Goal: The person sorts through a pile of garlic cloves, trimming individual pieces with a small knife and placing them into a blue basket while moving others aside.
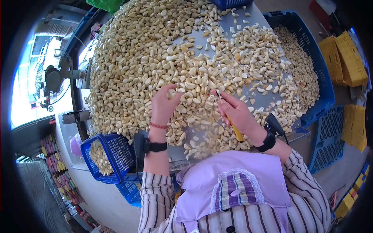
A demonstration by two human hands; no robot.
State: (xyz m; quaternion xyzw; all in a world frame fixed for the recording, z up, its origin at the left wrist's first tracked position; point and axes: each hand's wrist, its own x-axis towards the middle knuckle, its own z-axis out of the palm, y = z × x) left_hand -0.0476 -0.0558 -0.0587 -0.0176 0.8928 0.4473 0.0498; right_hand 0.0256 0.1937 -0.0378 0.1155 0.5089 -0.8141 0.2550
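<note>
Left hand (165, 105): your fingers curl over pale cloves (136, 64); cannot tell if pinching.
Right hand (237, 115): your fingers pinch a yellow-handled tool (235, 130), likely steadying its tip.

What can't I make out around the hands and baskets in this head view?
All in the head view:
- Whether the left hand grips a clove: too small against the pale pile.
- The middle of the yellow-handled tool: covered by the right hand.
- What the upper blue basket holds: cut off by the top edge.
- Single cloves just above the apron: blurred.
</note>
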